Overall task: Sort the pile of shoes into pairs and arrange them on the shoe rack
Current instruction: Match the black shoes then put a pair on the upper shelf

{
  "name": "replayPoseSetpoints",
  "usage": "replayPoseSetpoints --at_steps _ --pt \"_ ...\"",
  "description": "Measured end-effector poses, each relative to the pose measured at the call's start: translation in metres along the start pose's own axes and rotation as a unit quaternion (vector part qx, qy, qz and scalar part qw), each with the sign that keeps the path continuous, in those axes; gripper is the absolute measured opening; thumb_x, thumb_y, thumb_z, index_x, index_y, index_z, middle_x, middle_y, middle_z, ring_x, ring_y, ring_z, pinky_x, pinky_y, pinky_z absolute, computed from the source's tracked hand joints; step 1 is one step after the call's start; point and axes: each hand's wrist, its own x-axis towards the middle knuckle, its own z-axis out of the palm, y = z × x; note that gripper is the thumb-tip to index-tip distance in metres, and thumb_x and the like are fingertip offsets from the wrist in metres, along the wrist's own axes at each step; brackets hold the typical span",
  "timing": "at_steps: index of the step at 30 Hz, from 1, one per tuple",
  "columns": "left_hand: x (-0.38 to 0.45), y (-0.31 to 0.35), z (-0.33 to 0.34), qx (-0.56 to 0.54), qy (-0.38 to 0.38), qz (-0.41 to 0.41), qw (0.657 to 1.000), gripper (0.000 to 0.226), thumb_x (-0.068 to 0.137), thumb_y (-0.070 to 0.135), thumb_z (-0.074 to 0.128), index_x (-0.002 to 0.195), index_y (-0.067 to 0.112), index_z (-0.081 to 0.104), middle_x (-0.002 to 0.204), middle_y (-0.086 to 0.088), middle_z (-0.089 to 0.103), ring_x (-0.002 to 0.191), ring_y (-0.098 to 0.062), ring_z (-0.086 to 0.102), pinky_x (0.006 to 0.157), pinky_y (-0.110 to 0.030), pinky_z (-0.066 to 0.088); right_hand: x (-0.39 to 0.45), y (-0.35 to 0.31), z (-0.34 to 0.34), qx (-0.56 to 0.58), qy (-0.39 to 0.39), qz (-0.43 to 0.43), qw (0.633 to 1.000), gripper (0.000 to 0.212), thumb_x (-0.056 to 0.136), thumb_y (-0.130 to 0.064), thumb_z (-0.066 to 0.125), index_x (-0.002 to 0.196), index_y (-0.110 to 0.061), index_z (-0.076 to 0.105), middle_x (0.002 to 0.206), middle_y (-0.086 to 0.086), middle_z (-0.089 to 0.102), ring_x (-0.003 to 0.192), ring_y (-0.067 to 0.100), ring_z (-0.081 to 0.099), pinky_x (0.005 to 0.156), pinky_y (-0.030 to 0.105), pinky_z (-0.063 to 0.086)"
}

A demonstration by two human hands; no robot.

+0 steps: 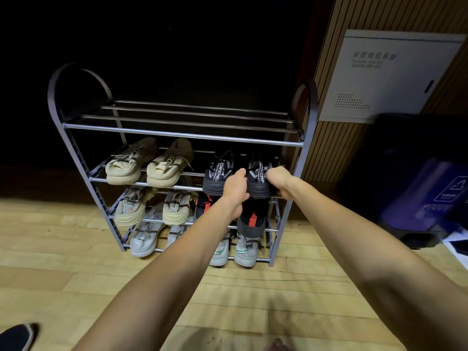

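Observation:
A grey metal shoe rack [182,135] with four tiers stands on the wooden floor. Its top tier holds nothing. On the second tier a beige pair [149,164] sits at the left and a black pair at the right. My left hand [236,188] and my right hand [279,179] grip the right black shoe [258,181] from both sides; its mate [217,174] stands beside it. The third tier holds a cream pair [154,206] and a black and red pair [252,220]. Grey and white pairs [145,238] fill the bottom tier, partly hidden by my left arm.
A wood-slatted wall with a white metal cabinet [387,77] rises to the right of the rack. Dark blue bins [417,193] stand at the far right on the floor. A dark shoe toe [16,336] shows at the bottom left corner.

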Motion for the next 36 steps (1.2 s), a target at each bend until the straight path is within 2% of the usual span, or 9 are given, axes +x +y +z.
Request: replayPoseSetpoints --at_steps 3,7,12,15,17,20,25,31,36 --pt "-0.001 0.000 -0.003 0.008 -0.010 -0.006 1.000 0.045 0.104 0.037 0.035 0.138 0.012 0.049 0.137 -0.002 0.052 0.123 -0.018 0.047 0.102 -0.035 0.041 -0.003 0.005 -0.001 -0.092 0.013 -0.024 0.995 0.028 0.102 -0.007 0.033 0.115 0.005 0.055 0.108 0.019 0.053 0.094 0.025 0.048 0.075 0.032 0.037" --pt "-0.006 -0.002 -0.004 0.021 -0.016 0.007 1.000 0.050 0.104 0.038 0.032 0.146 0.012 0.042 0.148 -0.004 0.046 0.134 -0.021 0.043 0.109 -0.039 0.039 -0.003 0.006 -0.005 -0.166 0.019 -0.051 0.985 0.026 0.099 -0.007 0.036 0.074 -0.007 0.045 0.081 0.008 0.046 0.067 0.018 0.041 0.054 0.030 0.031" --pt "-0.016 0.005 -0.009 0.045 0.021 0.065 0.997 0.040 0.100 0.030 0.038 0.128 0.012 0.058 0.137 -0.003 0.057 0.103 -0.009 0.057 0.093 -0.034 0.048 -0.018 -0.006 0.000 -0.222 0.046 -0.082 0.970 0.027 0.098 -0.012 0.041 0.071 -0.009 0.043 0.079 0.010 0.047 0.072 0.024 0.045 0.059 0.031 0.033" --pt "-0.024 0.020 -0.025 0.065 0.038 0.098 0.992 0.039 0.099 0.029 0.040 0.126 0.013 0.062 0.129 -0.003 0.064 0.114 -0.016 0.059 0.097 -0.035 0.046 -0.034 -0.019 0.013 -0.247 0.056 -0.117 0.960 0.032 0.099 -0.023 0.044 0.118 -0.001 0.056 0.120 0.019 0.058 0.112 0.036 0.055 0.088 0.037 0.045" --pt "-0.034 0.036 -0.042 0.070 0.053 0.108 0.990 0.031 0.097 0.029 0.045 0.112 0.018 0.070 0.117 0.000 0.070 0.101 -0.011 0.063 0.085 -0.032 0.048 -0.048 -0.026 0.024 -0.239 0.038 -0.140 0.960 0.039 0.098 -0.026 0.042 0.128 -0.002 0.051 0.131 0.018 0.056 0.117 0.032 0.052 0.094 0.038 0.043" --pt "-0.056 0.069 -0.080 0.096 0.078 0.147 0.981 0.023 0.092 0.022 0.052 0.083 0.025 0.073 0.097 0.002 0.075 0.088 -0.015 0.065 0.079 -0.035 0.051 -0.063 -0.034 0.044 -0.251 0.011 -0.164 0.954 0.032 0.099 -0.026 0.040 0.119 -0.005 0.055 0.125 0.019 0.059 0.114 0.033 0.052 0.092 0.038 0.039" --pt "-0.117 0.127 -0.167 0.112 0.126 0.203 0.965 0.018 0.087 0.020 0.057 0.082 0.018 0.074 0.082 0.001 0.076 0.070 -0.011 0.063 0.059 -0.022 0.045 -0.106 -0.055 0.093 -0.265 -0.073 -0.256 0.927 0.034 0.095 -0.009 0.038 0.060 -0.010 0.040 0.071 0.010 0.046 0.080 0.026 0.045 0.069 0.034 0.031" --pt "-0.211 0.140 -0.271 0.104 0.232 0.256 0.933 0.020 0.089 0.019 0.052 0.084 0.018 0.072 0.077 0.004 0.075 0.071 -0.008 0.064 0.067 -0.025 0.050 -0.174 -0.086 0.172 -0.144 -0.192 -0.324 0.915 0.027 0.099 -0.019 0.047 0.103 -0.008 0.071 0.106 0.006 0.068 0.102 0.021 0.059 0.090 0.037 0.044" --pt "-0.291 0.111 -0.356 0.114 0.302 0.268 0.908 0.022 0.089 0.019 0.050 0.089 0.016 0.071 0.076 0.003 0.073 0.070 -0.009 0.064 0.072 -0.029 0.053 -0.229 -0.072 0.234 -0.057 -0.285 -0.320 0.902 0.032 0.093 -0.025 0.046 0.084 -0.017 0.075 0.079 0.002 0.076 0.079 0.012 0.069 0.071 0.025 0.048"
